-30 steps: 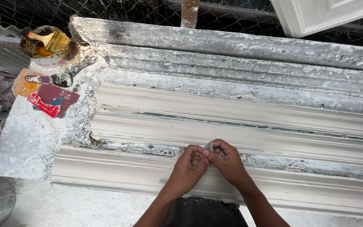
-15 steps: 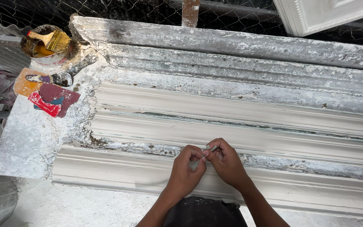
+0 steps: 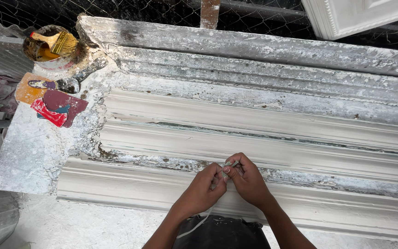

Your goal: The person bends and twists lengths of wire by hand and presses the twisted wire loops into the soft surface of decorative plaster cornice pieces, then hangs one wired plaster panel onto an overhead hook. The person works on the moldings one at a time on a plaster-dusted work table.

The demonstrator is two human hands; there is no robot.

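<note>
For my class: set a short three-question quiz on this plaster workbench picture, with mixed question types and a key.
1. True or false: the left hand and right hand pinch one thin pale cord together.
2. The paintbrush rests on: A the bowl; B the floor; C the moulding.
3. Fill in: a red ____ lies at the table's left end.

Key: 1 true; 2 A; 3 scraper.

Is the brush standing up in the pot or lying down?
Lying tilted: the yellow-bristled brush rests slantwise across the round paint-stained pot, bristles over its rim.
</note>
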